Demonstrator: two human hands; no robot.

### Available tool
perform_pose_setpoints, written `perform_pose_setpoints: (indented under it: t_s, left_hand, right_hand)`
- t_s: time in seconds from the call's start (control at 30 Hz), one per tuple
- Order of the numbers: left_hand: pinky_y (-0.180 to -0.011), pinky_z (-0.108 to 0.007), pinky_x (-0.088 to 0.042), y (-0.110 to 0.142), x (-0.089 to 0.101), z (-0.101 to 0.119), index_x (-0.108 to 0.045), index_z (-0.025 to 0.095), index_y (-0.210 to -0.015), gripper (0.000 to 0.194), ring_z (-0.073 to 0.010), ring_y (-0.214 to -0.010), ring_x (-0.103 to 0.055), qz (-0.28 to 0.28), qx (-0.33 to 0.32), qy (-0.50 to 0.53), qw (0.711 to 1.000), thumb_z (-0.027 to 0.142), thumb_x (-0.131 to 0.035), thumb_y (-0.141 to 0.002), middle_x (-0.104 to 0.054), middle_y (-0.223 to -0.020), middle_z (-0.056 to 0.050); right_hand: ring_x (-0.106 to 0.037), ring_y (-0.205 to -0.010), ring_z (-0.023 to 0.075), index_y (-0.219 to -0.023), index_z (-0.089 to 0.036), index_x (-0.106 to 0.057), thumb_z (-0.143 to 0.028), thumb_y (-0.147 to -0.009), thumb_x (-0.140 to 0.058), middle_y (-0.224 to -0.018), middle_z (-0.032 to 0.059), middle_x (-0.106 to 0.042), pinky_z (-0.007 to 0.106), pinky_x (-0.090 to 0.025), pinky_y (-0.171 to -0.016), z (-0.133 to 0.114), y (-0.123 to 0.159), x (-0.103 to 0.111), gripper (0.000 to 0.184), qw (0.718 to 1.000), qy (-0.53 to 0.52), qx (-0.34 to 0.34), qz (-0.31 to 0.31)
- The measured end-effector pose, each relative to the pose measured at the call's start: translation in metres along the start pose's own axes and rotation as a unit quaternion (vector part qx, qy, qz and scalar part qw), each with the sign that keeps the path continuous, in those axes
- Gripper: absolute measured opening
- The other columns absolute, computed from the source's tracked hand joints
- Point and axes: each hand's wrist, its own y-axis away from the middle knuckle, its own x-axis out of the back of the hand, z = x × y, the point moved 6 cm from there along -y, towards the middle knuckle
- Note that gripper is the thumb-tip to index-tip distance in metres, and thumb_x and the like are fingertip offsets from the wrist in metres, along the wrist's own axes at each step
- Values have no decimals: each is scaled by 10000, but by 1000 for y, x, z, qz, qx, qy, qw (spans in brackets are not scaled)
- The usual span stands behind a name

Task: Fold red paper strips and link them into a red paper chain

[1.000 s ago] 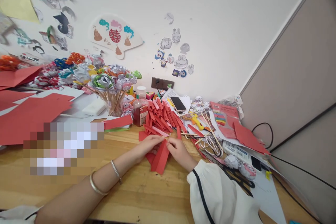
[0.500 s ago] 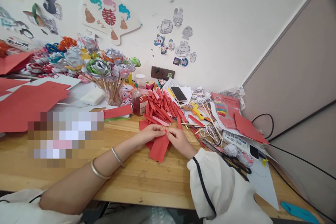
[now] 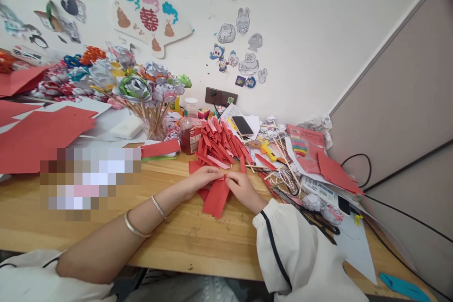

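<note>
Both hands meet over a strip of red paper (image 3: 216,198) near the middle of the wooden table. My left hand (image 3: 205,178), with two bracelets on its arm, pinches the paper's upper edge from the left. From the right, my right hand (image 3: 242,188) closes thumb and fingers on the same edge, its fingertips almost touching the left ones. The strip slants down toward me below the fingers. Another red sheet (image 3: 195,167) lies partly hidden behind my left hand. Just beyond the hands is a heap of folded red paper strips (image 3: 217,144).
Paper flowers on sticks (image 3: 138,89) stand in a clear holder at the back left, beside a bottle (image 3: 190,134). A phone (image 3: 242,126), a yellow glue gun (image 3: 268,151), sticks and bead strings clutter the right. Large red sheets (image 3: 42,139) cover the far left.
The view has shifted slightly. Both hands keep their pinch on the red paper, with only a small movement of the fingers at its upper edge.
</note>
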Motion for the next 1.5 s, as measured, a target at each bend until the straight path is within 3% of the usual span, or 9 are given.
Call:
perform_pose_setpoints:
  t_s: [0.4,0.67,0.87,1.0,1.23,1.4,1.5]
  left_hand:
    - [-545,-185,-345,-3,1,-2,-551,135,-637,218,-63,-527,-435,-73,-21,-10,997,343,-619,-628,-499,-571,48]
    - [-560,-214,-372,-2,1,0,-557,133,-659,258,-98,-557,-480,-87,-50,-94,990,391,-582,-653,-537,-596,27]
    - [-506,-179,-320,-9,7,2,-555,124,-649,267,-77,-530,-435,-79,-105,-198,971,390,-565,-664,-502,-564,43]
    - [-498,-175,-335,-13,7,-4,-550,128,-719,256,-79,-535,-458,-97,-102,-210,967,374,-578,-654,-520,-584,42]
    - [-449,-181,-375,-7,-2,1,-479,148,-667,258,-76,-446,-490,-89,-114,-174,974,392,-563,-662,-492,-500,65]
    - [-387,-173,-371,-10,5,2,-415,158,-627,298,-76,-377,-494,-18,-122,-158,980,416,-564,-649,-511,-459,60]
    - [-396,-167,-373,-12,6,0,-440,150,-648,293,-74,-386,-498,-35,-118,-172,977,400,-592,-630,-511,-442,62]
  right_hand:
    - [-332,-520,91,-515,-171,-341,-190,-746,-366,-531,-38,-341,201,-258,-492,-2,0,1,233,1000,-22,-3,-8]
    - [-351,-535,92,-532,-171,-352,-193,-755,-362,-535,-40,-354,199,-263,-498,2,1,0,224,1000,-30,-6,-5]
    - [-350,-532,88,-522,-170,-332,-173,-746,-377,-537,-43,-353,195,-256,-497,0,-1,0,229,1000,-14,2,-8]
    - [-369,-543,91,-539,-167,-370,-177,-753,-383,-548,-39,-389,195,-271,-509,1,-2,-2,214,1000,-3,3,-7]
    - [-410,-567,103,-597,-160,-460,-232,-770,-400,-582,-25,-453,204,-306,-527,4,-1,-2,197,1000,-2,-3,6]
    - [-440,-582,115,-635,-154,-508,-279,-795,-389,-613,-9,-503,217,-327,-543,7,-1,1,235,1000,-12,-11,6]
    - [-452,-605,120,-663,-152,-529,-270,-801,-390,-638,-2,-522,221,-338,-561,8,-1,1,229,1000,-23,-10,0]
